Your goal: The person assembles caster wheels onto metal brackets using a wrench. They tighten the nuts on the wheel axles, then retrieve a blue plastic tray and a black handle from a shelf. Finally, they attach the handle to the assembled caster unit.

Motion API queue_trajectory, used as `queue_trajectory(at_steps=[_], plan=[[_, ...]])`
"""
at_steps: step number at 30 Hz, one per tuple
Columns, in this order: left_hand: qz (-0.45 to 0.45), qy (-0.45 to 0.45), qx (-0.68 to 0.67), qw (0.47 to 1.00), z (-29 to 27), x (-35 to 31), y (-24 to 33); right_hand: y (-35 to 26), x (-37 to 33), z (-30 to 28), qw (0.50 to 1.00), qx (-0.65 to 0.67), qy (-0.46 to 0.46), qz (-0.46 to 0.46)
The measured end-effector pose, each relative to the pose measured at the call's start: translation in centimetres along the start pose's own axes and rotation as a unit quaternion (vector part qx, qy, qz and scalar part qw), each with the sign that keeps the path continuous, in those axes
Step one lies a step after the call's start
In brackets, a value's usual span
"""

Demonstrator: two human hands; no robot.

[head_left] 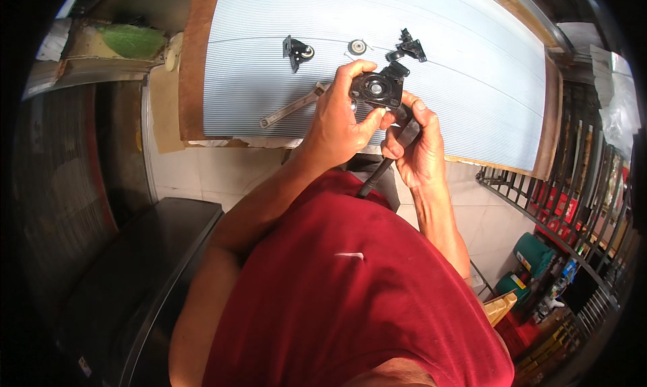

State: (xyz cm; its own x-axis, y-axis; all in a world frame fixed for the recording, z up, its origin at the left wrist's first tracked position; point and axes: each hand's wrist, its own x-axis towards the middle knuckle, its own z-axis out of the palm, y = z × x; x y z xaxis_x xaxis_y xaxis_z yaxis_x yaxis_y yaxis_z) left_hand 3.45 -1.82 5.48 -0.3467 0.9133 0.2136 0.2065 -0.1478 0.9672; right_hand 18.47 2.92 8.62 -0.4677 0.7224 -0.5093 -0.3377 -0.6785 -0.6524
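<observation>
My left hand (pixel 340 114) is closed around a black caster-like bracket (pixel 375 87) with a round metal centre, held over the table's near edge. The fingers of my right hand (pixel 418 141) are wrapped around a dark bar-shaped tool (pixel 382 172), whose handle slants down toward my shirt. The tool's upper end lies close under the bracket; whether they touch is hidden by my fingers. A metal wrench (pixel 290 110) lies left of my left hand. Beyond my hands are a black bracket with a wheel (pixel 297 53), a small bearing wheel (pixel 357 47) and another black bracket (pixel 410 46).
The ribbed light-blue tabletop (pixel 472 83) has a brown wooden edge (pixel 194 63) on the left. A black cabinet (pixel 135 265) stands at lower left. On the right are a black metal rack (pixel 573 239) and green power-tool-like items (pixel 532 253).
</observation>
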Motion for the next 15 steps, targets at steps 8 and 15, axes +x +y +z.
queue_trajectory(at_steps=[8, 15], plan=[[0.043, -0.045, 0.003, 0.998, 0.5, 0.4, 2.1, -0.8, 0.8, -3.2, 0.987, 0.026, -0.154, 0.038], [0.14, -0.087, 0.056, 0.985, 1.4, 0.6, 5.4, -0.4, 1.1, -6.7, 0.955, 0.135, -0.263, -0.014]])
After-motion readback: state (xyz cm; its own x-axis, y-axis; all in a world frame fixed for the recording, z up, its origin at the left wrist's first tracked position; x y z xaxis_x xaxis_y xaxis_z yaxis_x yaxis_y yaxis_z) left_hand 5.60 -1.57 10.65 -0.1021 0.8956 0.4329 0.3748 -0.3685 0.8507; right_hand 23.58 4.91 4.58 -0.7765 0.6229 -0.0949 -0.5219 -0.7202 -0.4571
